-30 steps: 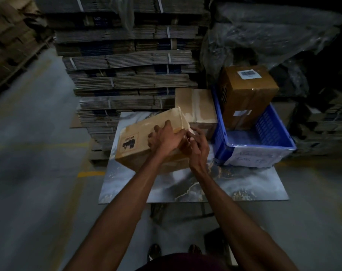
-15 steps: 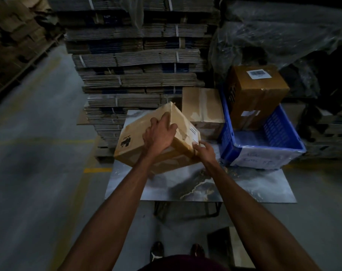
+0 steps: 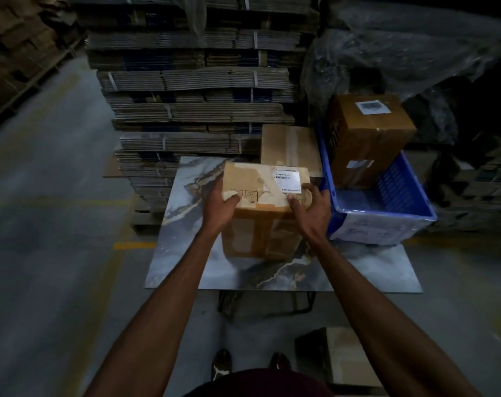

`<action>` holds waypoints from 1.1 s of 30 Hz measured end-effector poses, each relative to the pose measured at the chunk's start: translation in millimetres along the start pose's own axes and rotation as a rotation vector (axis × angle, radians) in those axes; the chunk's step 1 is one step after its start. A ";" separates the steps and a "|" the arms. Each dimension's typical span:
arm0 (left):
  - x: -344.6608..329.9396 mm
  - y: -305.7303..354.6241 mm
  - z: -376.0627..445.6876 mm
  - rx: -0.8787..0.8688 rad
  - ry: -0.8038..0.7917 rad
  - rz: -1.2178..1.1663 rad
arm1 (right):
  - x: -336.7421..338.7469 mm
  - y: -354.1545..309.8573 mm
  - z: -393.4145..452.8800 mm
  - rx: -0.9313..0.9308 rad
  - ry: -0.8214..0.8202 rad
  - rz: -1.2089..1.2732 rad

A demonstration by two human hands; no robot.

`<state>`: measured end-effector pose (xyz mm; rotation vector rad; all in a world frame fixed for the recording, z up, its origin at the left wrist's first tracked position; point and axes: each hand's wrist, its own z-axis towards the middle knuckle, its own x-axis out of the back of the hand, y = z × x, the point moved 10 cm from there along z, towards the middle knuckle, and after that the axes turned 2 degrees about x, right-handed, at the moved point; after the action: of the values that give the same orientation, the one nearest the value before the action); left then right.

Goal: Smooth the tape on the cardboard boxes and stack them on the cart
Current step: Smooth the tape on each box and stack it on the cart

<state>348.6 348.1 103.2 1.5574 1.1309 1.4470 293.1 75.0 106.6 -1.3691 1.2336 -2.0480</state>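
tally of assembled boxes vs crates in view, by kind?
Cardboard boxes: 3 (held box, box behind it, box in crate)
Blue crates: 1
Total: 4
A partly hidden shape near the feet may be another box; not counted.

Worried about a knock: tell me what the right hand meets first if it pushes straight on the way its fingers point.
The right hand already holds the labelled box, fingers pointing up-left over its top. Going on, it would slide across the white label; the taped box behind probably comes next, though depth is unclear.
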 end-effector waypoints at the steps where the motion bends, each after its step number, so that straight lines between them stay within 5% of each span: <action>1: -2.9 -7.6 1.2 0.009 -0.019 -0.005 | -0.5 -1.2 -0.7 0.028 -0.006 -0.026; 5: -4.4 -3.2 9.2 -0.016 -0.023 0.393 | -0.4 -9.8 -1.6 0.101 -0.005 -0.284; 7: -10.5 26.9 10.3 -0.185 0.019 0.690 | -5.0 -25.2 3.0 0.197 -0.024 -0.391; 11: -50.9 70.8 14.4 -0.463 -0.100 0.894 | -37.7 -50.7 19.7 0.382 -0.198 -0.470; 23: -58.3 53.4 17.8 -0.462 -0.254 0.908 | -44.7 -37.6 43.2 0.381 -0.393 -0.509; 33: -41.5 50.1 16.6 -0.383 -0.232 0.888 | -22.3 -30.9 38.1 0.324 -0.342 -0.451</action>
<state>372.0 292.5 132.5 1.9578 -0.0403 1.8074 341.3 90.2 125.4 -1.8494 0.4541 -2.0481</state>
